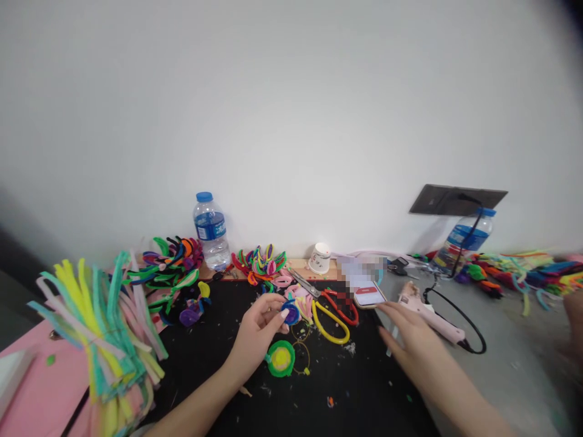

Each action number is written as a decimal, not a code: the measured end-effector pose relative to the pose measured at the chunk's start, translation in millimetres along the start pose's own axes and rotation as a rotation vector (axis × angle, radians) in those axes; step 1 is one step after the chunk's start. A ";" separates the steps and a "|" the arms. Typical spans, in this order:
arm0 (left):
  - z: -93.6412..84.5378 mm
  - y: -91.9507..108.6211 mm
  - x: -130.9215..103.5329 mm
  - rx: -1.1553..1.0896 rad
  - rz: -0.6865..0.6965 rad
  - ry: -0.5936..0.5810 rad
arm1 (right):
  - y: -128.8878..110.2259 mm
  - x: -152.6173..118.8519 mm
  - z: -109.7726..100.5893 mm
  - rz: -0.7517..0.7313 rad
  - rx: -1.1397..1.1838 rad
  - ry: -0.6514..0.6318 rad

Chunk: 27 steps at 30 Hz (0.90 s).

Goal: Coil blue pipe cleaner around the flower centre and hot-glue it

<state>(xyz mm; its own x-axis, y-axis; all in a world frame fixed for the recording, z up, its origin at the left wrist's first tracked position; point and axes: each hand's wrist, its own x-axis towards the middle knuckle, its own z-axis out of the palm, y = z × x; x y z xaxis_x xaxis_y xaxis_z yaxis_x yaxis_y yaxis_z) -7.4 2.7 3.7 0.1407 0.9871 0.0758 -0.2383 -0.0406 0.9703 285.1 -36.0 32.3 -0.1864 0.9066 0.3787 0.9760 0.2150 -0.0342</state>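
Observation:
Pinched between the thumb and fingers of my left hand (264, 325) is a small round blue fuzzy disc (290, 312), which looks coiled from pipe cleaner. Just below it on the black mat lies a green disc with a yellow centre (280, 359), beside a thin gold-coloured ring (301, 357). My right hand (410, 337) is open, thumb and fingers apart, its fingertips at the lower edge of a phone (368, 295). A pale strip (392, 343) shows under that hand; whether it touches is unclear. Between the hands rest scissors (330, 325) with red and yellow handles.
A pink hot glue gun (430, 315) with a black cord lies right of my right hand. A paper cup (319, 258) and a water bottle (211, 230) stand by the wall; another bottle (467, 240) leans right. Pipe cleaner bundles (107, 340) fill the left side.

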 end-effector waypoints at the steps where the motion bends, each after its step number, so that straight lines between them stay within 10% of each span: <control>1: 0.0 -0.4 -0.2 0.002 -0.002 0.001 | -22.9 3.9 -3.6 -0.054 0.099 -0.009; 8: 1.1 -1.4 -0.4 0.008 0.006 -0.026 | -102.0 39.2 16.5 -0.296 0.525 -0.058; 14: 1.0 -2.8 -1.2 0.018 0.005 -0.046 | -104.0 32.3 48.2 -0.328 0.607 0.023; 27: 1.4 -2.8 -1.5 0.045 -0.011 -0.049 | -97.3 27.2 49.0 -0.343 0.624 0.057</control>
<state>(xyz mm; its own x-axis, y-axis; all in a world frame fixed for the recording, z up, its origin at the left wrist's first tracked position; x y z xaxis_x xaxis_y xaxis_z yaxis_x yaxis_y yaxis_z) -5.6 1.0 1.2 0.1900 0.9789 0.0753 -0.1936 -0.0379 0.9803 179.6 -14.5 0.6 -0.4484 0.7342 0.5098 0.6138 0.6675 -0.4215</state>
